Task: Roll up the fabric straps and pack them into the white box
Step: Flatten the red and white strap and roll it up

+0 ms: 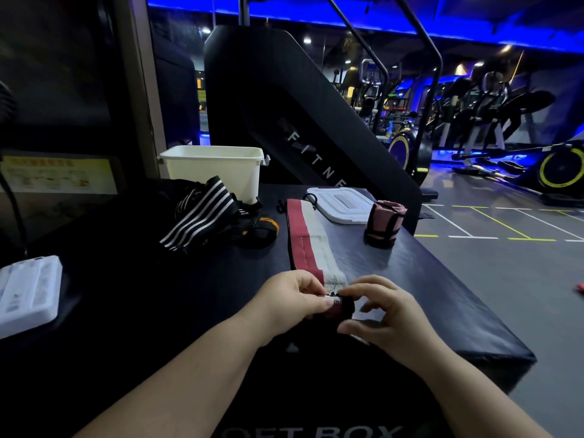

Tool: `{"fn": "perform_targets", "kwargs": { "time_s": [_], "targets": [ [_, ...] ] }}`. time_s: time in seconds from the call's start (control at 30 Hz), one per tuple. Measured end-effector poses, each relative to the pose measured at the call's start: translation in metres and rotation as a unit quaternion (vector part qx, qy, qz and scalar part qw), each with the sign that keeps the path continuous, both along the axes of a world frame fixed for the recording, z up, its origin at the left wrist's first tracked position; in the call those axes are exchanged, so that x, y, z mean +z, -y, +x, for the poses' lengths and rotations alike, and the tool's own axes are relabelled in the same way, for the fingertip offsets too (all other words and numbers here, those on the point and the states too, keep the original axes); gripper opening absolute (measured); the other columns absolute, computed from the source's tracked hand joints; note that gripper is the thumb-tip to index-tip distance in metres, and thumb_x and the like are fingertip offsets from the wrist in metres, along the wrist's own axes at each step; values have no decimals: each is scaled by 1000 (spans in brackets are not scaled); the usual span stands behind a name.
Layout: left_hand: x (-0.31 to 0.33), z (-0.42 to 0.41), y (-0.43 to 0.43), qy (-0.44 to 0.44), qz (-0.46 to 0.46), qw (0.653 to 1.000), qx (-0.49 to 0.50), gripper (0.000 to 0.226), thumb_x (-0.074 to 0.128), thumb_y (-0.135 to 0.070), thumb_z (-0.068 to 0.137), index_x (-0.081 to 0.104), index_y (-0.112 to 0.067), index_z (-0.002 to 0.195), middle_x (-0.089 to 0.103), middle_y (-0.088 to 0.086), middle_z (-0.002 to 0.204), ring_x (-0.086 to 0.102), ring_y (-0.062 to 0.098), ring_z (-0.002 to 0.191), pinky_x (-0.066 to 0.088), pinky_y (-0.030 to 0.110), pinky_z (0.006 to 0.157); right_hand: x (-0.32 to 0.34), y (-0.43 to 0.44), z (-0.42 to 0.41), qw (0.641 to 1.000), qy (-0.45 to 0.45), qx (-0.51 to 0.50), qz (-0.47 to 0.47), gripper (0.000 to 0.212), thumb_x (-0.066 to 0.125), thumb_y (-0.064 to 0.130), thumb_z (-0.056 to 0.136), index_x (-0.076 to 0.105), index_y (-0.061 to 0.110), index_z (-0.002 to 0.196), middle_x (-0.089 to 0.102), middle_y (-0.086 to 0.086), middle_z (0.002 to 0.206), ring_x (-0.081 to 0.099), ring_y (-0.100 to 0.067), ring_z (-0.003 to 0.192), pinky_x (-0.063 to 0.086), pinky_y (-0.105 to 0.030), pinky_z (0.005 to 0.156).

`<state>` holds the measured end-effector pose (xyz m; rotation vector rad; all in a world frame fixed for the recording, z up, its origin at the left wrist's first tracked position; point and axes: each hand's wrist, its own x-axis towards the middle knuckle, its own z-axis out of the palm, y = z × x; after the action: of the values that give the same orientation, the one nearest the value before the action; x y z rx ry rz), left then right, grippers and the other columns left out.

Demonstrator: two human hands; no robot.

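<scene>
A red and white fabric strap [311, 238] lies stretched out lengthwise on the black padded box [426, 279], its near end curled into a small roll between my hands. My left hand [294, 300] pinches that rolled end from the left. My right hand [384, 311] pinches it from the right with curled fingers. The white box [215, 172] stands open at the back of the surface. A black strap with white stripes [202, 213] lies in a heap in front of it. A rolled pink and black strap [385, 224] stands upright at the right.
The white lid [341, 200] lies flat near the far right edge. A black and yellow strap [262, 230] sits next to the striped heap. A white flat case [27, 292] rests at the left. Gym machines and a marked floor lie beyond the right edge.
</scene>
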<state>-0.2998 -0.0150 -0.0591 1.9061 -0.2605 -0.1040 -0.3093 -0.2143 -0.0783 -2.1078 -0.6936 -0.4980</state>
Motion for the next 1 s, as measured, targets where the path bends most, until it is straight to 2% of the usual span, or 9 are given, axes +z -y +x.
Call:
{"fn": "perform_targets", "kwargs": {
  "time_s": [0.1,0.23,0.37,0.5,0.7,0.8,0.87,0.93,1.0],
  "targets": [
    [1,-1,2,-24,-11,1000,-7,18,76,-16,81,65,-10,94,60,-6,66,51,3,53,41,13,52,1,1,3,999,10,-5,-42,40,82,46,63,70,43,101,63,28,102,62,1,92,43,-6,75],
    [1,-1,2,-27,9,999,-14,13,73,-18,83,62,-13,86,57,-4,65,49,6,55,41,17,55,2,1,6,998,-9,-6,-68,38,70,60,65,63,52,101,64,30,99,62,2,90,45,-10,74],
    [4,-1,-3,73,120,990,12,18,80,-36,75,68,-23,78,61,-9,80,55,1,62,45,15,59,1,3,10,998,-7,14,-67,33,67,59,69,63,49,100,65,27,94,62,1,83,47,-12,70],
    [0,0,-10,94,134,986,-37,29,85,-32,67,67,-35,90,67,-8,88,63,6,79,53,26,78,0,4,18,998,0,10,-70,29,65,59,70,61,49,98,63,25,92,61,1,75,43,-9,66],
    [-5,6,-10,149,127,980,-21,16,83,-25,71,71,-28,82,61,-7,87,59,8,77,48,21,73,0,3,26,996,-4,13,-90,30,60,57,74,59,48,103,64,25,86,60,0,76,40,-7,66],
    [-7,10,-10,136,118,984,-8,11,81,-28,75,73,-24,81,65,-5,84,62,7,76,50,24,73,-1,3,31,995,-19,7,-99,32,54,62,74,59,51,103,64,24,89,61,-1,81,41,-9,68],
    [-9,13,-9,119,108,987,-6,10,79,-28,78,73,-20,81,68,-3,80,61,6,71,50,26,72,-3,3,33,994,-28,2,-104,31,53,61,76,68,44,98,65,22,86,61,-1,84,42,-12,70],
    [-11,16,-8,107,101,989,-7,12,77,-29,79,73,-18,80,69,-1,76,58,5,67,51,29,71,-7,2,34,995,-24,-3,-101,35,54,57,80,74,35,100,63,24,92,61,1,89,42,-12,73],
    [-13,19,-8,99,101,990,-1,14,76,-31,80,72,-18,80,70,2,76,58,6,67,52,32,72,-11,0,32,996,-17,0,-85,32,54,53,83,69,42,109,59,25,102,60,-1,91,43,-10,74]
  ]
}}
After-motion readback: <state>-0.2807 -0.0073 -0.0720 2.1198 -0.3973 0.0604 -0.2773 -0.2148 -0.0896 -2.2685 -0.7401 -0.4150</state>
